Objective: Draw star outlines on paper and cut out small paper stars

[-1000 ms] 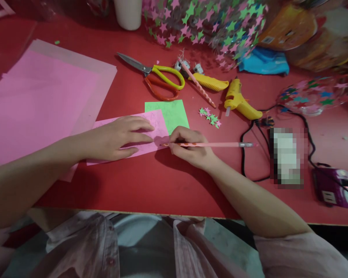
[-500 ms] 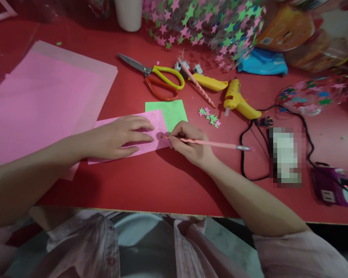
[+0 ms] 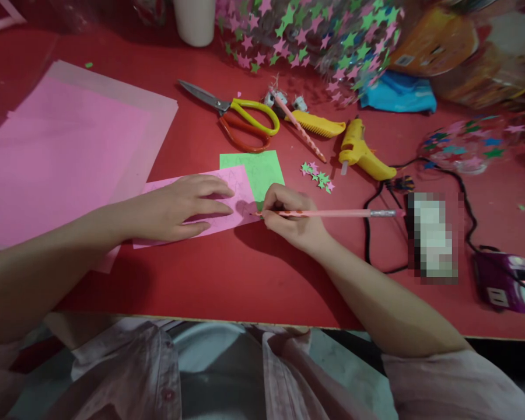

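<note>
My left hand (image 3: 188,204) lies flat with spread fingers on a pink paper strip (image 3: 242,185), which bears faint pencil outlines. Between the fingers and thumb of my right hand (image 3: 291,219) is a pink pencil (image 3: 341,213), its eraser end pointing right and its tip at the strip's right end. Whether the tip touches the paper I cannot tell. A green paper piece (image 3: 262,169) with faint marks lies partly under the strip. Just beyond my right hand sits a small pile of green and pink paper stars (image 3: 317,177).
Large pink sheets (image 3: 70,151) cover the table's left. Behind the strip lie scissors (image 3: 227,111), a second pencil (image 3: 300,128) and a yellow-handled cutter (image 3: 317,123). A yellow glue gun (image 3: 363,151) with a black cord, a purple box (image 3: 503,283) and star-filled bags (image 3: 306,35) stand around.
My right hand has shifted slightly right with the pencil, whose tip has moved right and a little nearer me along the strip. My left hand stays in place.
</note>
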`<state>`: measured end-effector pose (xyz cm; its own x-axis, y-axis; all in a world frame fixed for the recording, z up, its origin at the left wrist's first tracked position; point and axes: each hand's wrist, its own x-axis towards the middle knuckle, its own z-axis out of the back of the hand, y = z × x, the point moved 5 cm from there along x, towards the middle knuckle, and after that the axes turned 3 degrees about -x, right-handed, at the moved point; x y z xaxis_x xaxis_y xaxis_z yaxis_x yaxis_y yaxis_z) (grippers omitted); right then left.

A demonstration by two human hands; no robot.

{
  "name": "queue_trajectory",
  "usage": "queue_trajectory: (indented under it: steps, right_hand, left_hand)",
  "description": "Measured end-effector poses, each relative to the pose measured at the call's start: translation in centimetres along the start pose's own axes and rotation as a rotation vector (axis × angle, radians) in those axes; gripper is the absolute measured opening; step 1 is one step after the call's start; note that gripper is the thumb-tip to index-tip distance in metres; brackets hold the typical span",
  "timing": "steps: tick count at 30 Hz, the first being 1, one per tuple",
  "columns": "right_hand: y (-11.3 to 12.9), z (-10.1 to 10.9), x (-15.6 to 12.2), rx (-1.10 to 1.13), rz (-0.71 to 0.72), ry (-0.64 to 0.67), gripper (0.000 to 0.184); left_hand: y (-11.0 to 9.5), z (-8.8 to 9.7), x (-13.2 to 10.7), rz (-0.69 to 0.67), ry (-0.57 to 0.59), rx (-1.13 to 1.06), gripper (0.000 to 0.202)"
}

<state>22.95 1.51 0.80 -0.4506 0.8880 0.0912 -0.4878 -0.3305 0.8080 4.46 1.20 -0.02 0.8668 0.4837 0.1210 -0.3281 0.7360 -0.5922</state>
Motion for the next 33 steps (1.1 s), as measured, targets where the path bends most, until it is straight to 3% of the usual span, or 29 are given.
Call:
queue_trajectory:
  steps: [33]
  right_hand:
    - [0.06,-0.73,-0.37,-0.037,0.057,0.066,0.012]
  left_hand:
    - [0.11,-0.08,-0.02,-0.005,-0.01,0.002,0.041]
